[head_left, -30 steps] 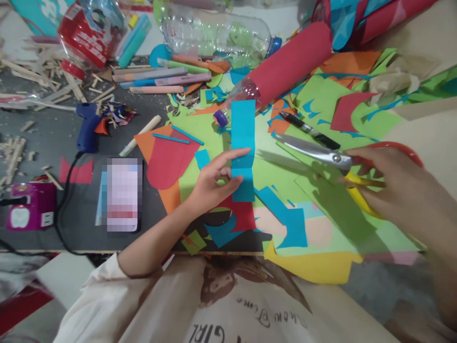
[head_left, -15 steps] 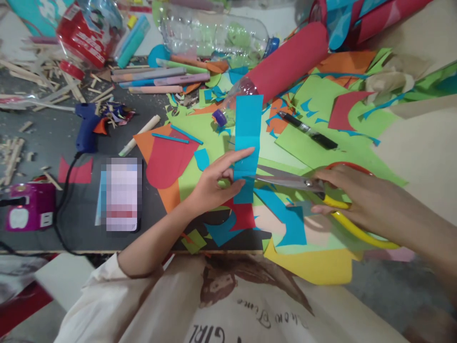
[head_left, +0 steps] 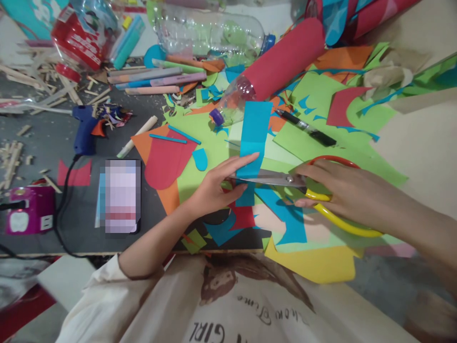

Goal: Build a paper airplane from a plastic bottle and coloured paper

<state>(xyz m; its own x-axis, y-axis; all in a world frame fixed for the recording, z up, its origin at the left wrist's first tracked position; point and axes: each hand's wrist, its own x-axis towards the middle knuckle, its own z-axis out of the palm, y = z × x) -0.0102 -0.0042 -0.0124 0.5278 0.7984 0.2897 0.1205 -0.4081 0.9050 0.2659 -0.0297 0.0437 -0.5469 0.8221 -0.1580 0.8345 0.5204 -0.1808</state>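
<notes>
Between the fingers of my left hand (head_left: 217, 188) is a strip of blue paper (head_left: 255, 126), held upright over the littered table. My left index finger lies across its front and the thumb is lower down. My right hand (head_left: 328, 183) grips a pair of scissors (head_left: 274, 178) by the yellow and red handles. The scissor blades lie across the strip's lower part, with their tips close to my left fingers. Under the strip lie other blue paper offcuts (head_left: 298, 224) and a red scrap (head_left: 243, 216).
A bottle wrapped in red paper (head_left: 285, 57) and a clear plastic bottle (head_left: 214, 33) lie at the back. A black marker (head_left: 307, 127) rests on green paper (head_left: 371, 157). To the left are a blue glue gun (head_left: 85, 131), a phone (head_left: 123, 195) and a purple box (head_left: 30, 209) with cords.
The scissors have moved left, and their blades now cross the blue strip instead of just reaching its edge. The strip's upper end has tilted right.
</notes>
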